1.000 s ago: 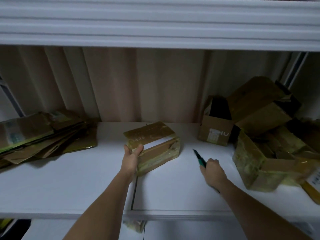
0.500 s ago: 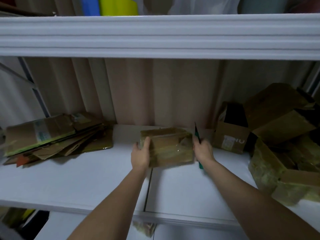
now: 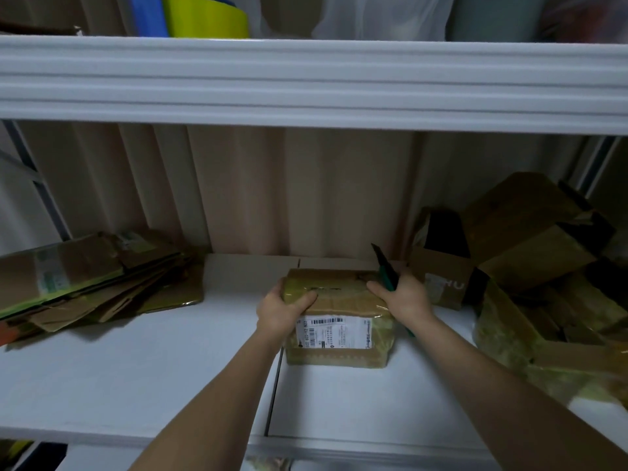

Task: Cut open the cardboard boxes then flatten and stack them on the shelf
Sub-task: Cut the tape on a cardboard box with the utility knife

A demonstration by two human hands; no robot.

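Flattened cardboard [image 3: 91, 283] lies stacked at the shelf's [image 3: 136, 368] left. At centre, the left hand [image 3: 282, 311] grips the taped box's [image 3: 339, 321] corner, apparently steadying it for cutting, while the right hand [image 3: 404, 300] presses its far side, fingers curled round a green-handled knife [image 3: 385, 270]. Uncut boxes [image 3: 526, 266] wait at right.

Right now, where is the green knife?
In the head view, the green knife sits in the right hand, right of centre, against the taped box's right end.
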